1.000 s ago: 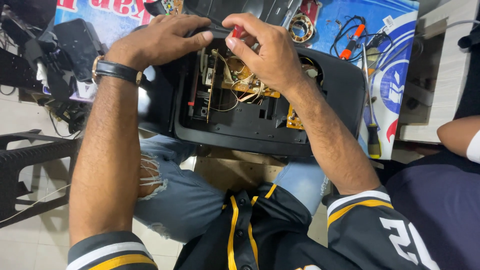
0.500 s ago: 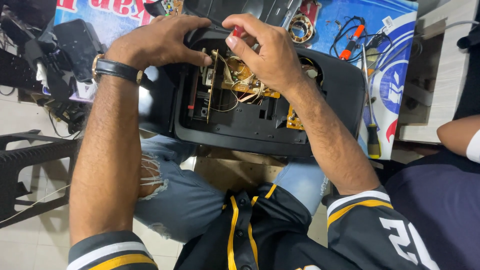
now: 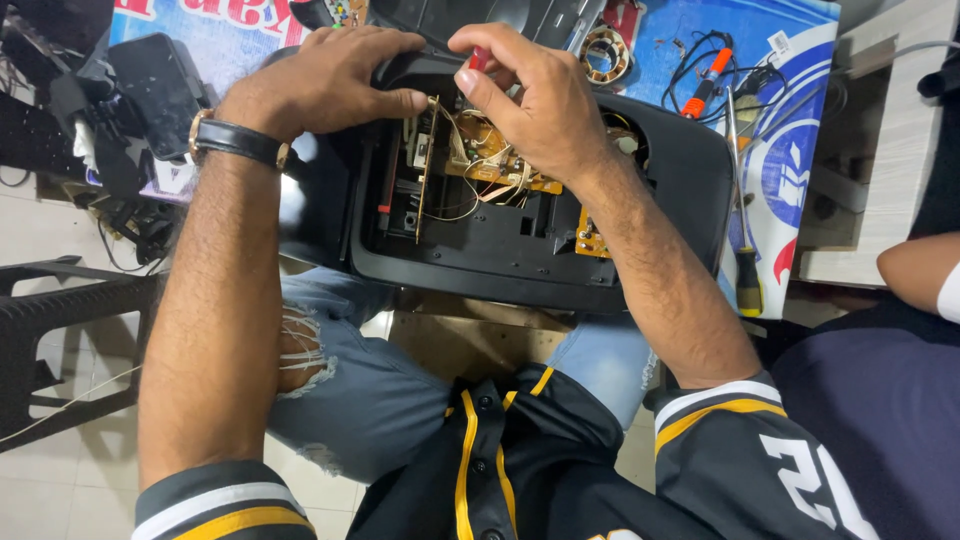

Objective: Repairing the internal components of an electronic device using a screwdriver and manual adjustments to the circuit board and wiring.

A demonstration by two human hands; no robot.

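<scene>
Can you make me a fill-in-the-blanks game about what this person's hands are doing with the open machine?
1. The left hand has a black ____ strapped around its wrist.
2. The right hand pinches a small tool with a ____ handle.
3. The open black casing rests on the person's ____.
4. The screwdriver lying right of the casing has a black and ____ handle.

Missing words: watch; red; lap; yellow

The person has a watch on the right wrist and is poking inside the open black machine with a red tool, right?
Not quite. The head view shows the watch on the left wrist. The right hand does hold a red tool over the open black machine.
</scene>
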